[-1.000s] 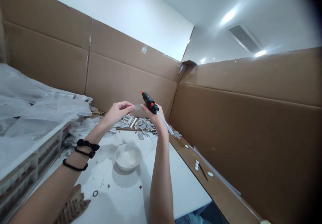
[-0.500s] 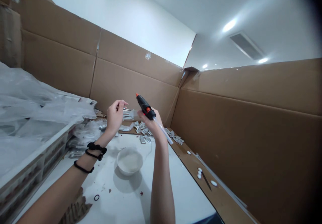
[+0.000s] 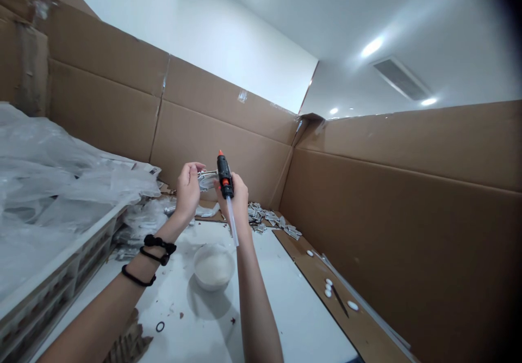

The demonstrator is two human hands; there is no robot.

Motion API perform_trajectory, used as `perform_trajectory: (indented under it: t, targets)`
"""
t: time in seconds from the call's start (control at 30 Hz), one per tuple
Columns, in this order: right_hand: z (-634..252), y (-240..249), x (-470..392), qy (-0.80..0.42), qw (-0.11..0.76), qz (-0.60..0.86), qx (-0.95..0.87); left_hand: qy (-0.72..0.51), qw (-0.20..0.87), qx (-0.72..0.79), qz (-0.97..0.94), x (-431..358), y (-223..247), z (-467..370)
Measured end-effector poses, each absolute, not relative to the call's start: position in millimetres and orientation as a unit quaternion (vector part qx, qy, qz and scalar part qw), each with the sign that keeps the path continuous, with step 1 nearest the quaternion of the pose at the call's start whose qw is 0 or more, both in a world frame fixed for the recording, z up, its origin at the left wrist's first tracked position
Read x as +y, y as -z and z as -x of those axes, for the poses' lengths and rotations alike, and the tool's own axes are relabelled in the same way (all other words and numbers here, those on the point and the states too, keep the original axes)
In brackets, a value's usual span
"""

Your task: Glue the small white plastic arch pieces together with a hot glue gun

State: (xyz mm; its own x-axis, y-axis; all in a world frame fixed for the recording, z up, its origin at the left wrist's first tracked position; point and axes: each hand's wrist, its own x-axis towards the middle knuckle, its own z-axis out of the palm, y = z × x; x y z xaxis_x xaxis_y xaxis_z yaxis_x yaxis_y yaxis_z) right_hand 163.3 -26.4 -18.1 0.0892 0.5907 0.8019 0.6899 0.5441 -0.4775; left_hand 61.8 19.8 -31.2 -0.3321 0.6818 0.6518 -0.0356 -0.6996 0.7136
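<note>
My right hand (image 3: pixel 236 197) is wrapped round a black glue gun (image 3: pixel 225 175) with an orange tip pointing up and away; a clear glue stick (image 3: pixel 232 221) trails from its rear. My left hand (image 3: pixel 188 192) has its fingers bent round the left end of a small silvery-white slotted piece (image 3: pixel 207 180). The piece spans the gap between my hands, its right end close to the gun. Below my hands, a white bowl (image 3: pixel 214 267) stands on the white table (image 3: pixel 183 298).
Many small metal-looking pieces (image 3: pixel 265 217) lie at the table's back. Plastic bags (image 3: pixel 69 173) cover a white crate (image 3: pixel 81 254) at left. White oval pieces and a dark thin tool (image 3: pixel 340 302) rest on cardboard at right. Cardboard walls (image 3: pixel 228 135) surround the table.
My right hand has moved left with the glue gun, which has swung more upright. My left hand has shifted slightly right, and its fingers have closed in on the slotted piece. The view has moved slightly.
</note>
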Motion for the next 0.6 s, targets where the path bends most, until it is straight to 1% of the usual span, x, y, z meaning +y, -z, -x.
perform_trajectory:
  t: [0.13,0.3,0.43,0.5,0.6]
  targets:
    - [-166.8,17.1,-25.6,0.054,0.568,0.470,-0.674,-0.747,0.238,0.295,-0.546,17.2,29.8,-63.3]
    - [-174.6,16.0,-25.7,0.042,0.569,0.460,-0.681,-0.731,0.205,0.288,-0.584,15.0,27.9,-64.1]
    - [-177.1,16.0,-24.3,0.041,0.565,0.465,-0.680,-0.703,0.214,0.298,-0.609,13.8,26.5,-61.9]
    - [-177.1,16.3,-22.9,0.044,0.580,0.463,-0.669,-0.687,0.226,0.302,-0.621,12.7,25.2,-60.7]
    - [-178.7,16.3,-20.6,0.027,0.623,0.442,-0.645,-0.664,0.250,0.299,-0.638,9.9,22.8,-59.7]
